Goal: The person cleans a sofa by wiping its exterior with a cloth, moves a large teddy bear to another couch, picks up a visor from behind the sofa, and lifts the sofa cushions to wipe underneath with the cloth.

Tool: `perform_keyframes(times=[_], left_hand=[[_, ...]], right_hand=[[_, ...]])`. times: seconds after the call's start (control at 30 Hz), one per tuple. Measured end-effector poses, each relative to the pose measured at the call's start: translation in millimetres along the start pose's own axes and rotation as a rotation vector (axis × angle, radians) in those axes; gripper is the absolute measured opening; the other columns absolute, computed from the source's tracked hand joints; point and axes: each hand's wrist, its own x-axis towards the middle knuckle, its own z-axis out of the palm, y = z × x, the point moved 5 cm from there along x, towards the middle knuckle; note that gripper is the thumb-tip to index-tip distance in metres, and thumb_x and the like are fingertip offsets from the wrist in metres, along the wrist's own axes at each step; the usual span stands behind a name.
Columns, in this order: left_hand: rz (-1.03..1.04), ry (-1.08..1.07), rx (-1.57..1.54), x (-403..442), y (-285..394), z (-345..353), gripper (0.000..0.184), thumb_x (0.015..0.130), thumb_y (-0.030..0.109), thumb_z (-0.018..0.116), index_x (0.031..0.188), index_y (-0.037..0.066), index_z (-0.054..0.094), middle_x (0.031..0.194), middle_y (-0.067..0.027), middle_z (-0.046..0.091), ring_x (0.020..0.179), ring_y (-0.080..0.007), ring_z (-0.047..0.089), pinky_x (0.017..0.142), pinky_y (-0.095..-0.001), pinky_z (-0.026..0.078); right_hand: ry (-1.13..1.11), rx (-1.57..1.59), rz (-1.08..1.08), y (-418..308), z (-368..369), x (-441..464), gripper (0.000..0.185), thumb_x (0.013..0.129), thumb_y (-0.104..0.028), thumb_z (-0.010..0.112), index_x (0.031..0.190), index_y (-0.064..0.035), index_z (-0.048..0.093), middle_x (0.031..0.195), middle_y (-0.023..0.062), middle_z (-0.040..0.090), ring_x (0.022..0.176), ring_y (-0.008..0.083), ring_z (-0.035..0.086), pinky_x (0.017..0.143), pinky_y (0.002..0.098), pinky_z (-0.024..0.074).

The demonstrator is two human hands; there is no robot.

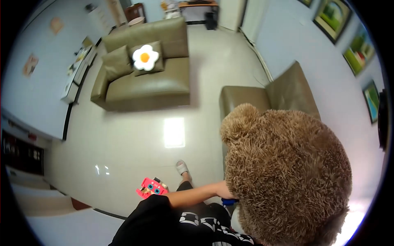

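A big brown shaggy plush bear [287, 176] with a rounded ear fills the lower right, close to the camera and in front of a couch. My left hand [223, 190] grips its left side, the fingers mostly buried behind the fur. Just under that hand a small blue thing [229, 201] shows, too covered to name. My right hand is out of sight, and the plush covers the area on that side.
An olive leather sofa [147, 84] with a flower cushion [145, 58] stands across the tiled floor [135, 135]. Another olive couch [245, 98] is behind the plush. A pink toy [152, 187] lies near my slippered foot [182, 167]. A low white cabinet [78, 76] lines the left wall.
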Motion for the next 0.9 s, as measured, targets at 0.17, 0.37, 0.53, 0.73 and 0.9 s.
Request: perform_keyframes(times=[0.17, 0.37, 0.53, 0.73, 0.9], left_hand=[[-0.271, 0.083, -0.053, -71.1, 0.7, -139.0, 0.041, 0.094, 0.023, 0.066, 0.131, 0.005, 0.065, 0.134, -0.0178, 0.061, 0.124, -0.0378, 0.056, 0.11, -0.0451, 0.042], [-0.399, 0.202, 0.051, -127.1, 5.8, -280.8, 0.039, 0.096, 0.023, 0.063, 0.13, 0.005, 0.065, 0.133, -0.0183, 0.063, 0.121, -0.0355, 0.058, 0.108, -0.0424, 0.044], [-0.393, 0.426, 0.115, -174.0, 5.3, -371.6, 0.039, 0.097, 0.024, 0.063, 0.131, 0.005, 0.064, 0.133, -0.017, 0.063, 0.121, -0.0339, 0.059, 0.107, -0.042, 0.046], [-0.461, 0.675, 0.153, -246.0, -11.3, -498.6, 0.039, 0.099, 0.026, 0.061, 0.132, 0.005, 0.063, 0.133, -0.0156, 0.063, 0.12, -0.0319, 0.06, 0.105, -0.0415, 0.048], [-0.533, 0.89, 0.143, -303.1, -46.4, -621.5, 0.039, 0.1, 0.027, 0.061, 0.132, 0.005, 0.062, 0.133, -0.0143, 0.064, 0.119, -0.0303, 0.061, 0.103, -0.0412, 0.049]], right_hand=[[-0.329, 0.12, 0.042, -90.4, 226.9, -56.2, 0.058, 0.099, -0.036, 0.061, 0.142, 0.0005, 0.052, 0.146, 0.0164, 0.052, 0.132, 0.0277, 0.049, 0.113, 0.0363, 0.0355], [-0.632, 0.214, 0.063, -187.6, 414.7, -111.7, 0.057, 0.1, -0.037, 0.059, 0.143, 0.0009, 0.052, 0.146, 0.0165, 0.052, 0.133, 0.0272, 0.049, 0.114, 0.0357, 0.0349], [-0.785, 0.288, -0.015, -271.5, 517.5, -121.8, 0.057, 0.102, -0.037, 0.057, 0.143, 0.0012, 0.051, 0.147, 0.0166, 0.052, 0.134, 0.0268, 0.049, 0.114, 0.0353, 0.0345], [-0.974, 0.379, -0.036, -367.4, 664.1, -157.6, 0.057, 0.103, -0.038, 0.054, 0.144, 0.0016, 0.051, 0.147, 0.0167, 0.052, 0.134, 0.0263, 0.049, 0.115, 0.0347, 0.034], [-1.175, 0.452, -0.029, -452.3, 821.8, -194.3, 0.057, 0.105, -0.039, 0.053, 0.144, 0.0019, 0.051, 0.148, 0.0167, 0.052, 0.135, 0.0259, 0.049, 0.116, 0.0342, 0.0336]])
